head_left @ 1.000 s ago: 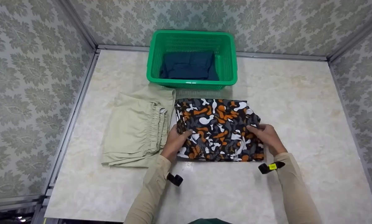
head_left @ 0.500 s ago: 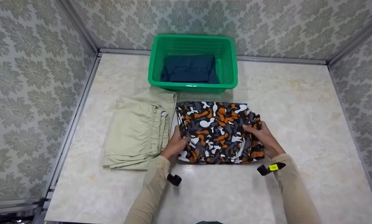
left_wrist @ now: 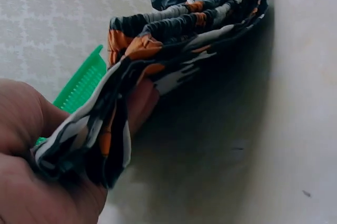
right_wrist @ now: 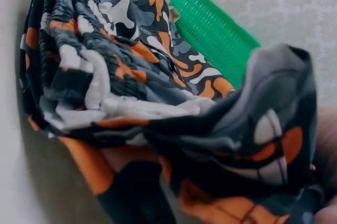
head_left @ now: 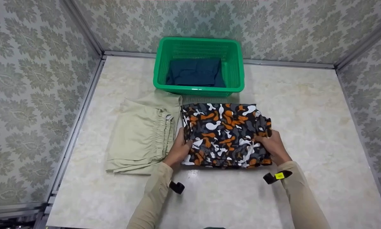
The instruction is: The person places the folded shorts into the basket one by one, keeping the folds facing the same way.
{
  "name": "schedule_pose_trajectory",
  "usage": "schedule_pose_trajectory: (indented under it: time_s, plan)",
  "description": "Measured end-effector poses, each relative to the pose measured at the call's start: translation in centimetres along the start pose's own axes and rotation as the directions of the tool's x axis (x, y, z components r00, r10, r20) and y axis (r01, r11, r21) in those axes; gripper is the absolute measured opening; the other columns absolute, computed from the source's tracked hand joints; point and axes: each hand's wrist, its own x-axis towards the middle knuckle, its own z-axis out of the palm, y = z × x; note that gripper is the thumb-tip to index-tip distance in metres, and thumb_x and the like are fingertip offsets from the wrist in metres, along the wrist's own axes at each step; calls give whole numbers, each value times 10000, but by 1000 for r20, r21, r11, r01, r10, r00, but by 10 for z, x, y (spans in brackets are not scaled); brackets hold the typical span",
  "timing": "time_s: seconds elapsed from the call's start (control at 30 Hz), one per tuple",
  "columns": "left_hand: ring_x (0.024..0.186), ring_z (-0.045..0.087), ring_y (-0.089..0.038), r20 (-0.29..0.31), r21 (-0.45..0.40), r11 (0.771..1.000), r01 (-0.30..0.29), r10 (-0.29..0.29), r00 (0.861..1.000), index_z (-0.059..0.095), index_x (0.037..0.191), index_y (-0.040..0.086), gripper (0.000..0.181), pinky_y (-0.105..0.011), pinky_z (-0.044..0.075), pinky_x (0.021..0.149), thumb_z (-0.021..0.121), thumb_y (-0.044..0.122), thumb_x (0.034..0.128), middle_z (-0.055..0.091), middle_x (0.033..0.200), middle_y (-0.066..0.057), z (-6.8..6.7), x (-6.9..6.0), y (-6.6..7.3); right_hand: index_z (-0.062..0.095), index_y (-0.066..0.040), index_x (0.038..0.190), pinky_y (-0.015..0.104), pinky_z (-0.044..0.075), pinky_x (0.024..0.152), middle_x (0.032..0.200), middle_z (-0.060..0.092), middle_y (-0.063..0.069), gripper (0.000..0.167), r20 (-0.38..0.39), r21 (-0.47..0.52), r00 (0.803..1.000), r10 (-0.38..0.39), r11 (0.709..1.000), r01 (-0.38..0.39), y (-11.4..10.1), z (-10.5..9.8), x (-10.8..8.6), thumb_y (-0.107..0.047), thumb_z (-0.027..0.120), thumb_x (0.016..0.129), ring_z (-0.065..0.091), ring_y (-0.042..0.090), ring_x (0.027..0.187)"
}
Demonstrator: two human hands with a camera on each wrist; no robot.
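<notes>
Folded camouflage pants (head_left: pixel 222 133) in black, orange, grey and white lie in the middle of the table, their gathered waistband and white drawstring (right_wrist: pixel 152 107) towards the person. My left hand (head_left: pixel 178 149) grips the left edge, thumb on top and fingers underneath. In the left wrist view that hand (left_wrist: pixel 31 145) holds several layers, and a dark shadow shows under the raised front edge. My right hand (head_left: pixel 274 147) pinches the loose right side, thumb above. Cloth covers most of the right hand (right_wrist: pixel 327 166) in its wrist view.
Beige pants (head_left: pixel 139 133) with an elastic waist lie folded just left, close by my left hand. Behind stands a green plastic basket (head_left: pixel 199 89) holding folded dark blue cloth (head_left: pixel 195 71). Patterned walls (head_left: pixel 209 19) border the table (head_left: pixel 321 127) at back and sides.
The right hand has shifted its grip slightly along the right side of the camouflage pants, whose loose part has moved a little outward. The left hand keeps its hold. The head view has tilted slightly.
</notes>
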Motion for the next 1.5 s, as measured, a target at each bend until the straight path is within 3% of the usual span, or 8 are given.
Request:
schedule_pose_trajectory:
  time_s: [0.3, 0.47, 0.57, 0.8, 0.9, 1.03, 1.37, 1.5]
  plan:
    - [1545, 57, -298, 38, -8, 998, -60, 61, 997, 3, 1611, -12, 729, -448, 105, 1233, 466, 57, 1053, 34, 1676, -207, -22, -1, 44, 584, 34, 1202, 274, 572, 775, 976, 691, 19, 400, 9, 183, 988, -152, 972, 148, -46, -16, -12, -128, 784, 897, 689, 147, 880]
    - [1535, 136, -231, 39, -73, 992, -105, 108, 993, 48, 1624, 46, 691, -408, 157, 1226, 456, 63, 1066, 106, 1679, -143, -35, 10, 68, 587, 36, 1221, 284, 581, 785, 1006, 692, 43, 453, 37, 264, 976, -215, 944, 198, -78, -18, -5, -128, 820, 870, 700, 167, 898]
    - [1496, 247, -214, 28, -102, 983, -151, 155, 988, 142, 1608, 62, 628, -387, 227, 1203, 445, 24, 1060, 220, 1646, -117, -45, 29, 83, 591, 32, 1232, 272, 577, 788, 1028, 684, 57, 463, 43, 284, 971, -235, 935, 213, -102, -15, 11, -118, 825, 862, 693, 171, 914]
    - [1535, 146, -218, -69, 5, 999, 45, -45, 997, 69, 1642, 160, 699, -403, 220, 1212, 459, 94, 1066, 92, 1692, -69, -81, 106, 118, 585, -36, 1321, 295, 524, 878, 1191, 631, 72, 481, 19, 161, 985, -172, 973, 167, -169, 7, 78, -127, 777, 890, 630, 197, 1048]
    - [1516, 213, -229, -90, 30, 996, 84, -81, 993, 119, 1635, 194, 679, -418, 275, 1190, 451, 75, 1056, 151, 1677, -50, -90, 145, 128, 571, -49, 1332, 322, 482, 936, 1244, 593, 67, 470, -2, 85, 989, -150, 985, 149, -192, 16, 107, -122, 745, 901, 591, 201, 1098]
    - [1544, 108, -205, -85, 83, 989, 121, -114, 990, 44, 1644, 178, 720, -393, 217, 1215, 421, 41, 1046, 73, 1697, -36, -99, 185, 134, 562, -40, 1310, 355, 463, 963, 1273, 564, 80, 417, -23, -2, 990, -137, 991, 137, -210, 29, 138, -103, 694, 920, 563, 218, 1123]
    - [1553, 3, -212, -115, 277, 940, 201, -175, 978, -79, 1637, 179, 767, -408, 129, 1235, 321, -23, 1015, -55, 1704, -19, -113, 216, 126, 483, -34, 1453, 383, 431, 1008, 1446, 500, 170, 543, -68, -186, 972, -224, 960, 208, -218, 63, 177, 9, 585, 921, 487, 290, 1270]
    - [1327, 500, -317, -180, 506, 842, 188, -110, 977, 44, 1640, 172, 720, -428, 429, 1045, 408, 32, 1034, 441, 1531, -159, -108, 225, 124, 505, 31, 1380, 410, 446, 974, 1383, 533, 229, 468, -90, -318, 947, -309, 910, 267, -217, 70, 181, -30, 612, 929, 515, 339, 1226]
